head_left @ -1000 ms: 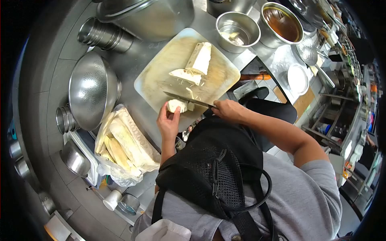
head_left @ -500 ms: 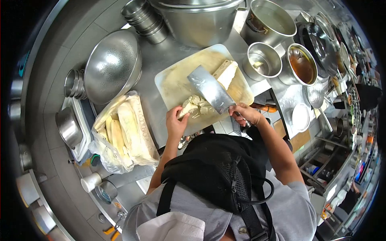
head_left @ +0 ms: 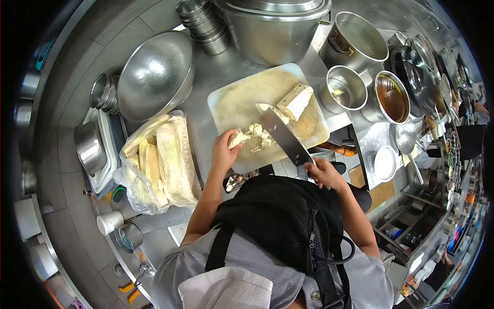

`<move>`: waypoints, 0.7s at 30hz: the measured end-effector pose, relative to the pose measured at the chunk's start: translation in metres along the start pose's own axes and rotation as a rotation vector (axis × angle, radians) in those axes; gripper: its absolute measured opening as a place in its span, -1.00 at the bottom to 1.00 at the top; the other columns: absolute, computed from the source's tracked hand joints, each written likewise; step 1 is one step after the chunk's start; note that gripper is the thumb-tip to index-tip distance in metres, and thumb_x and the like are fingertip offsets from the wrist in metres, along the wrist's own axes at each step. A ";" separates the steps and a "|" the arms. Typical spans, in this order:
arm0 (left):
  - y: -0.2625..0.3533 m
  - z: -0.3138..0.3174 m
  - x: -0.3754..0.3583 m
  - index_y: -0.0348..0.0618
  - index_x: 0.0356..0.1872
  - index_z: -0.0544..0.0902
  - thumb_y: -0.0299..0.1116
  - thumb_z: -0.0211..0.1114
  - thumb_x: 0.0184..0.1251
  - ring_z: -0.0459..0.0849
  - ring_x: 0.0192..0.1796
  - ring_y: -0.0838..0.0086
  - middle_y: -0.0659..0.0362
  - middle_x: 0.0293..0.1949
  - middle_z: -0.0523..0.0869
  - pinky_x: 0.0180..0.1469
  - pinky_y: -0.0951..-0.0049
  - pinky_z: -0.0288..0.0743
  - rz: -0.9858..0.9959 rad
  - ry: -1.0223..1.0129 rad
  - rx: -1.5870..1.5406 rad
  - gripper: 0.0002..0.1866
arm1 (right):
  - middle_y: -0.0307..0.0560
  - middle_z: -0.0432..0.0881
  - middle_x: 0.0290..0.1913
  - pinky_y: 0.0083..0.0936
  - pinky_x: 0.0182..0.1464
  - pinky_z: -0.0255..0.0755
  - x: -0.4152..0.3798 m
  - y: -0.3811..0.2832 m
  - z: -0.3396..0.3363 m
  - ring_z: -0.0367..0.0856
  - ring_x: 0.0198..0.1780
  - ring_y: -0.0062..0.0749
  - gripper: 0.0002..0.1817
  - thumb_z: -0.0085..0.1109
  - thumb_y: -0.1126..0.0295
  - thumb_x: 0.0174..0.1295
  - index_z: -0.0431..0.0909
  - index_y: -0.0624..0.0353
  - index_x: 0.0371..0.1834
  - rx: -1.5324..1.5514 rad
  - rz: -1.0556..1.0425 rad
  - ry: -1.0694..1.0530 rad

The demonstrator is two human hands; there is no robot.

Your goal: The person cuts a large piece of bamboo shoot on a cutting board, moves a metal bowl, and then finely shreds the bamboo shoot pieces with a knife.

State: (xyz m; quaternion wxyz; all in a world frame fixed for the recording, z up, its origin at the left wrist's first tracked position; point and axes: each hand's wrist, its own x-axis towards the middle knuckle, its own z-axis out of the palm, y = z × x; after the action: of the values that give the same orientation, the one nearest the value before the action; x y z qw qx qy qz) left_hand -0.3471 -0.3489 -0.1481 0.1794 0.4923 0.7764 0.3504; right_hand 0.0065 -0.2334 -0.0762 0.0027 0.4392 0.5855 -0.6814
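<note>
My right hand (head_left: 325, 174) is wrapped round the handle of a cleaver (head_left: 286, 138), its broad blade tilted over the board. With my left hand (head_left: 223, 151) I grip a pale piece of what looks like bamboo shoot (head_left: 238, 138) at the left edge of the cutting board (head_left: 234, 105). Chopped pieces (head_left: 261, 135) lie between that hand and the blade. A larger bamboo shoot chunk (head_left: 296, 102), with a row of hollows along its side, rests farther right on the board. Another pale piece is partly hidden behind the blade.
Left of the board, a plastic bag (head_left: 159, 170) holds several long bamboo shoots beside a large colander (head_left: 154, 74). A big lidded pot (head_left: 275, 38) stands behind the board. To the right are a small pot (head_left: 342, 90), a pot of brown liquid (head_left: 391, 98) and a taller pot (head_left: 357, 38).
The cleaver has turned from lying flat across the board to a steeper, edge-on angle. The chopped pieces by my left hand are spread differently, and the whole view has shifted slightly.
</note>
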 end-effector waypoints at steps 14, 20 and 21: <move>0.020 -0.007 0.002 -0.11 0.22 0.62 -0.26 0.66 0.03 0.57 0.29 -0.01 -0.05 0.29 0.62 0.34 0.03 0.44 0.154 0.070 0.166 -0.33 | -0.28 0.51 -0.52 -0.56 -0.58 0.34 -0.006 0.000 0.008 0.42 -0.65 -0.64 -0.64 0.12 0.15 0.57 0.60 0.30 -0.02 -0.106 -0.027 0.089; 0.061 0.039 0.043 -0.08 0.25 0.62 -0.01 0.64 0.05 0.42 0.42 -0.04 -0.04 0.42 0.45 0.41 0.00 0.37 0.255 -0.112 0.183 -0.27 | -0.30 0.46 -0.57 -0.55 -0.59 0.34 -0.019 0.003 0.009 0.43 -0.65 -0.63 -0.64 0.12 0.15 0.57 0.58 0.29 0.06 -0.119 -0.054 0.232; 0.065 0.044 0.045 -0.08 0.25 0.62 -0.01 0.64 0.05 0.42 0.42 -0.04 -0.04 0.42 0.45 0.41 0.00 0.37 0.259 -0.109 0.178 -0.27 | -0.31 0.45 -0.58 -0.56 -0.60 0.34 -0.025 0.003 0.011 0.43 -0.65 -0.64 -0.64 0.12 0.15 0.57 0.59 0.29 0.06 -0.089 -0.057 0.240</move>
State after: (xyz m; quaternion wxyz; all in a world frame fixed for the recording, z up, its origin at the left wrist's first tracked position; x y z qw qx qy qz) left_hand -0.2984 -0.2754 -0.1288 0.1304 0.6203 0.7236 0.2733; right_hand 0.0169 -0.2554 -0.0645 -0.0671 0.5005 0.6235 -0.5969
